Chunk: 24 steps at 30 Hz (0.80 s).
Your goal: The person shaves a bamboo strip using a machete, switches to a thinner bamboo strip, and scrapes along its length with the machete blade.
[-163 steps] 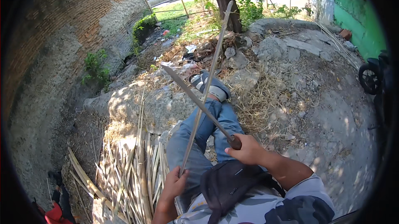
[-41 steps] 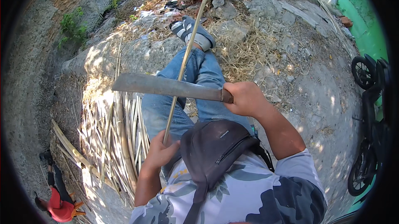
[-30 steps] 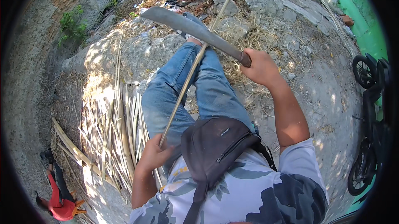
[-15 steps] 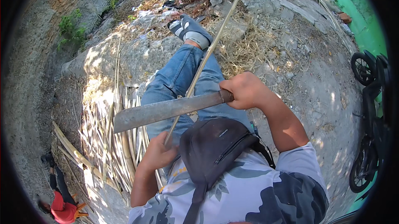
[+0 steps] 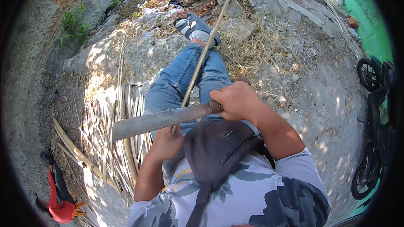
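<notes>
My right hand is closed round the handle of a machete. Its broad grey blade points left across my thighs and lies over a long thin bamboo strip. That pale strip runs from my lap past my crossed feet to the upper edge of the view. My left hand grips the strip's near end, just below the blade. Part of the left fingers is hidden behind the machete. A dark sling bag rests against my body, beside the left hand.
A pile of split bamboo strips lies on the ground at my left. Dry shavings are scattered beyond my legs. A motorcycle stands at the far right by a green wall. Another person in red sits at lower left.
The machete and my right hand have shifted left and slightly nearer to me. The blade now sits closer to my left hand. The person in red has stretched an arm forward.
</notes>
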Available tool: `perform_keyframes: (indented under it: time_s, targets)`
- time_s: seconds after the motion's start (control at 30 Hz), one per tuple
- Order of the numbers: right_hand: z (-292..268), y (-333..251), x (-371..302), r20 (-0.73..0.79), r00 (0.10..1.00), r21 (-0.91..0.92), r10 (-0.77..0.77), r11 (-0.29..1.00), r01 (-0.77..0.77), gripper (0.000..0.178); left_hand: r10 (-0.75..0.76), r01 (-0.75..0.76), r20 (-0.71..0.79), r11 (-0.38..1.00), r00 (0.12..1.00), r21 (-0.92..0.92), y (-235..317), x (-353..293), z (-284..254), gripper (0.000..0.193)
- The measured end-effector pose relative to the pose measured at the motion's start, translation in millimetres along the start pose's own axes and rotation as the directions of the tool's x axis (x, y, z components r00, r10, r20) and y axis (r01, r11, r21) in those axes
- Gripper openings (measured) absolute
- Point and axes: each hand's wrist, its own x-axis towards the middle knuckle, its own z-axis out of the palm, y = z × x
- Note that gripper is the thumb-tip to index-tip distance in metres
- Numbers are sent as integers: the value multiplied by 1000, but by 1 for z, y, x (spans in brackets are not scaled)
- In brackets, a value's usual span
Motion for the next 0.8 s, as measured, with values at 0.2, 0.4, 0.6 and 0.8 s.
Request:
perform_keyframes:
  time_s: [0.2,0.4,0.6,0.8]
  targets:
    - [-8,9,-5,23,1000,-22,8,1000,-8,27,152,-150,5,971,988,185,6,3,-10,18]
    - [12,-7,-12,-69,997,51,40,998,-37,26,-39,39,45,999,998,9,25,8,2,21]
    - [-5,4,-9,-66,997,-41,-30,999,27,25,-57,50,58,992,997,115,12,7,-5,30]
    - [-12,4,-12,-59,998,-43,-36,999,33,24,16,-20,30,989,999,146,13,2,-10,37]
